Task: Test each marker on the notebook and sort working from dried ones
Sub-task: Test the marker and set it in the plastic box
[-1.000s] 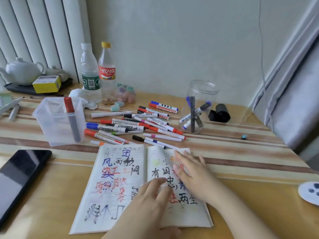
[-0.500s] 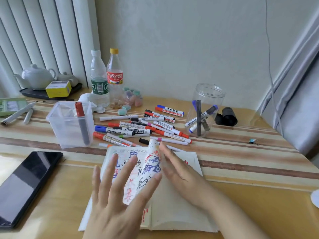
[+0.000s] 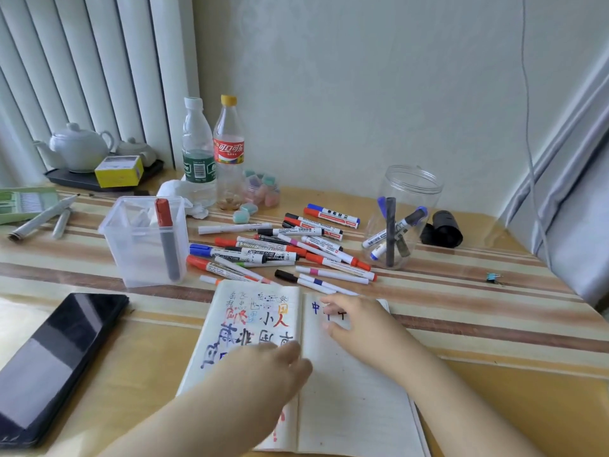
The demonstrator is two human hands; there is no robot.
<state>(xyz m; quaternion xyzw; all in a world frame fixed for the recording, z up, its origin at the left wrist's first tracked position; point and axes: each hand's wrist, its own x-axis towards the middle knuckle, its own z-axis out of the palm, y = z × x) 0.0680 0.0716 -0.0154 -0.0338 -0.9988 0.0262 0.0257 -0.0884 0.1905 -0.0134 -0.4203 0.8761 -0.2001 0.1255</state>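
Pressing flat, empty left hand and right hand on scribbled lined paper notebook; leaving most scattered coloured markers untested, few already sorted.

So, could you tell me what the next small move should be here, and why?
Probably reach the right hand forward to pick a marker from the loose pile. The notebook lies open flat under both hands, the left hand on the written page, the right page nearly blank, and neither hand holds a marker.
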